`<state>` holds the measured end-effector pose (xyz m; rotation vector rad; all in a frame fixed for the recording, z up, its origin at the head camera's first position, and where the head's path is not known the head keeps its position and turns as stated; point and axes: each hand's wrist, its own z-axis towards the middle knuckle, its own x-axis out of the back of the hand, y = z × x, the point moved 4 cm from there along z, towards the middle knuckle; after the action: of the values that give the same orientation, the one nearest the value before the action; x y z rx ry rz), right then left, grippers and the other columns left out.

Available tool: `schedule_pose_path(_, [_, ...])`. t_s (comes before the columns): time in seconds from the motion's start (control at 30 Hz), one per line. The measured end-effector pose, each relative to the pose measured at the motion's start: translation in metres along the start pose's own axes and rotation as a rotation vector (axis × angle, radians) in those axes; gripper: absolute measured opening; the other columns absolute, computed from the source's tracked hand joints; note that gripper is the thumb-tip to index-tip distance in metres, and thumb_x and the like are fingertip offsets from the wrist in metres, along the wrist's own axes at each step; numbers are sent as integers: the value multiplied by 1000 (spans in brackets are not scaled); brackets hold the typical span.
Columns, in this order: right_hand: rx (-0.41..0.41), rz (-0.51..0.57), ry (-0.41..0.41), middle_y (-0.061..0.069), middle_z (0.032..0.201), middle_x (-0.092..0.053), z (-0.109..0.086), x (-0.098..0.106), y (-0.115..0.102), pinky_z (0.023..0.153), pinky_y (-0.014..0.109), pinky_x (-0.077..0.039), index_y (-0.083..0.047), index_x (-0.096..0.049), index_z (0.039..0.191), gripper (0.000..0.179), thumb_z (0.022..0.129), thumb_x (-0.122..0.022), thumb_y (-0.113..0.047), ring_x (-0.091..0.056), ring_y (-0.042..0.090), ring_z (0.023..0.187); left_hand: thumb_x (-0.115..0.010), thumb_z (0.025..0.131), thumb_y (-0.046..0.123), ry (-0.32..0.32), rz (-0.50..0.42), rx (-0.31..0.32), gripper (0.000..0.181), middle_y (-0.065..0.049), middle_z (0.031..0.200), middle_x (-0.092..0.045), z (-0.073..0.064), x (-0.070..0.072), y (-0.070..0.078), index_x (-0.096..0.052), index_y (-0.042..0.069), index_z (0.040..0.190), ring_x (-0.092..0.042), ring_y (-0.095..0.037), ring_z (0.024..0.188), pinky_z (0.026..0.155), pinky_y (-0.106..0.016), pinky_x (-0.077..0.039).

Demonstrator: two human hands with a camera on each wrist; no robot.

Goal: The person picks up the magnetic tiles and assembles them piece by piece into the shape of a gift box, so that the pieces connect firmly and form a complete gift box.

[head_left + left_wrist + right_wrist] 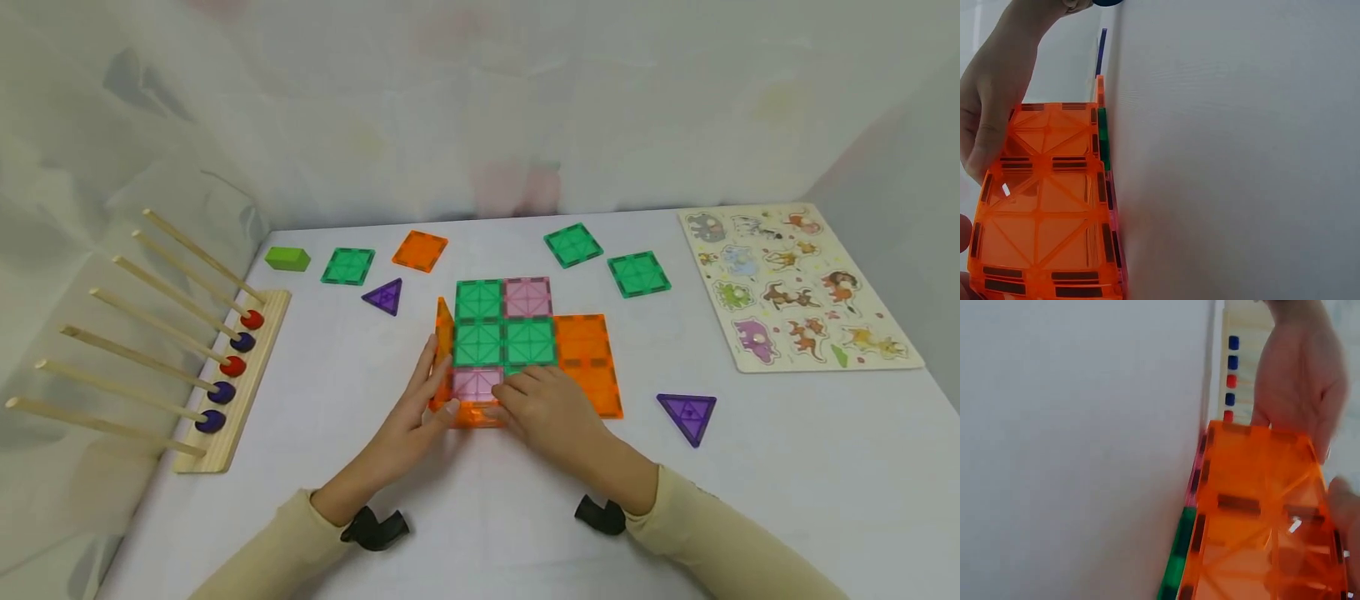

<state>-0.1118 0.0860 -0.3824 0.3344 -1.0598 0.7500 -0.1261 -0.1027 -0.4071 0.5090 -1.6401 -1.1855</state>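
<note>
Magnetic tiles form a flat base, with green tiles (480,342), a pink tile (527,297) at the back and another pink tile (474,384) near the front. Along its left side stands an orange tile (444,322). My left hand (408,421) rests its fairly straight fingers against that wall, thumb by the front corner. Upright orange tiles (1038,212) run along the front edge. There my right hand (553,415) pinches an orange tile (476,416), thumb in front and fingers bent over the base. Flat orange tiles (588,337) lie at the right side.
Loose green tiles (573,245), an orange tile (420,251) and a purple triangle (385,297) lie farther back. Another purple triangle (687,417) is at right, near an animal puzzle board (720,292). A wooden peg rack (255,367) with beads and a green block (288,258) stand left.
</note>
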Motion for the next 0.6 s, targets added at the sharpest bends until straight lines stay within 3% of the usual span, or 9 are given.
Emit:
schedule_pose_path(0.13, [-150, 97, -138, 3, 109, -70, 2, 11, 17, 93, 38, -51, -11, -69, 115, 39, 93, -60, -42, -62, 22, 105, -50, 100, 20, 11, 10, 13, 63, 17, 160, 11, 1, 0, 0, -19, 10, 153, 6, -13, 150, 118, -54, -13])
schedule_pose_path(0.27, [-442, 143, -264, 12, 119, -67, -5, 28, 59, 96, 49, -49, -5, -60, 128, 47, 97, -54, -40, -60, 33, 112, -51, 100, 22, 9, 2, 0, 64, 15, 161, 11, 2, 0, 2, -18, 11, 154, 6, -13, 150, 118, -54, -12])
schedule_pose_path(0.4, [-708, 116, -510, 26, 113, -64, -27, 31, 103, 90, 54, -50, 5, -40, 141, 59, 99, -50, -35, -60, 40, 102, -52, 99, 23, 8, -3, -12, 65, 13, 161, 9, 2, 0, 2, -18, 12, 154, 5, -14, 150, 118, -53, -13])
schedule_pose_path(0.5, [-755, 147, -653, 31, 118, -60, -37, 24, 117, 92, 55, -48, 7, -30, 146, 64, 100, -48, -34, -60, 40, 104, -51, 100, 16, 18, -4, -28, 64, 11, 162, 8, 1, 1, 2, -17, 11, 154, 4, -15, 150, 117, -51, -15])
schedule_pose_path(0.57, [-730, 198, -674, 30, 122, -59, -37, 20, 115, 96, 54, -47, 6, -29, 147, 63, 100, -47, -33, -59, 38, 105, -49, 100, 12, 21, -10, -36, 63, 10, 162, 7, 1, 1, 3, -16, 10, 154, 4, -14, 150, 117, -49, -15])
schedule_pose_path(0.6, [-710, 221, -673, 26, 115, -63, -36, 18, 112, 95, 52, -47, 6, -29, 147, 63, 100, -47, -32, -60, 35, 101, -48, 100, 10, 22, -12, -38, 62, 9, 162, 7, 1, 1, 3, -17, 9, 154, 4, -15, 150, 116, -48, -16])
